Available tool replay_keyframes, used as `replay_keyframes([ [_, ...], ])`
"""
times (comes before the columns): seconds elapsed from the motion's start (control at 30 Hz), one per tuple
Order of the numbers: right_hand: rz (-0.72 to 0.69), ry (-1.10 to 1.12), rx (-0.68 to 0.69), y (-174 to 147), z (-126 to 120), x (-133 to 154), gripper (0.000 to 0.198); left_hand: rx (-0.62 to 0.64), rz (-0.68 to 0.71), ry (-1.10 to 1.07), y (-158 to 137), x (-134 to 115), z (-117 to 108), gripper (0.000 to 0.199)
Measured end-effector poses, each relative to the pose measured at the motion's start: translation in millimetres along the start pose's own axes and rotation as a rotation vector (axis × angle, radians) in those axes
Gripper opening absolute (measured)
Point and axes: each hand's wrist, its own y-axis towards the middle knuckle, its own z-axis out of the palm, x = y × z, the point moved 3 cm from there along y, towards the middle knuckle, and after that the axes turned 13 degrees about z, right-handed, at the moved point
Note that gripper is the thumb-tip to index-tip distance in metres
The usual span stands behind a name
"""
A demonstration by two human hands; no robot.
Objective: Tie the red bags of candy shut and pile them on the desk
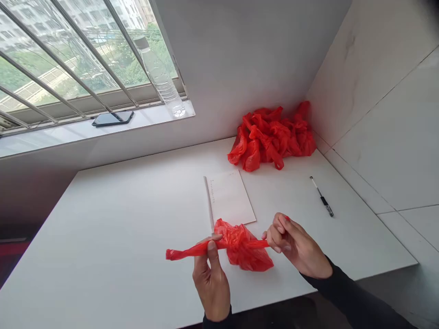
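Lower centre of frame: left hand [211,278], fingers [212,251] pressed together, pinching the twisted strip of a red plastic bag [243,249]. Strip end projecting toward the lower left, free in the air. Just right of it: right hand [297,249], fingertips closed on the opposite twisted end, pulling it taut. Bag body bunched between both hands, hanging just above the white counter [113,228], possibly brushing it.

Handling estimate: thin film, very light, soft, crinkly, no stiffness; likely slippery when smooth, easily torn if overstretched. Best hold points: the twisted ends, where gathered film gives a firm rope-like grip; loose body unsuitable, collapses under the fingers.

Directly behind the bag, centre of frame: white notepad [231,196], flat on the counter, faint writing along its left edge. Right of centre: pen [321,196], lying apart. Further back, upper right of centre, in the wall corner: pile of red bags [272,137], crumpled. Upper left: windowsill with dark phone [112,118] and clear water bottle [161,77], barred window behind.
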Motion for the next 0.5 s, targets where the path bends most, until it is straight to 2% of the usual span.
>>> replay_keyframes([
  [0.07, 0.023, -0.081, -0.004, -2.2, 2.0, -6.0, 0.038, -0.042, -0.049, 0.01, 2.4, 9.4, -11.2, 0.043],
  [0.13, 0.042, -0.178, 0.027, -3.3, 3.2, -11.5, 0.038, -0.031, -0.119, -0.004, -0.3, 16.8, -21.1, 0.048],
  [0.27, 0.095, -0.347, 0.157, -9.7, 18.6, -27.2, 0.037, 0.118, -0.241, -0.115, -17.3, 13.8, -26.1, 0.06],
  [0.33, 0.165, -0.396, 0.194, -20.5, 31.8, -39.8, 0.037, 0.207, -0.233, -0.163, -25.6, 5.4, -20.5, 0.054],
  [0.4, 0.248, -0.455, 0.195, -36.3, 38.0, -54.2, 0.038, 0.235, -0.182, -0.17, -31.5, -1.7, -14.8, 0.042],
  [0.47, 0.283, -0.53, 0.17, -51.4, 27.4, -67.8, 0.039, 0.219, -0.123, -0.162, -36.0, -5.8, -12.0, 0.033],
  [0.5, 0.268, -0.567, 0.142, -55.9, 14.7, -73.6, 0.038, 0.214, -0.097, -0.156, -38.4, -7.3, -11.8, 0.031],
])
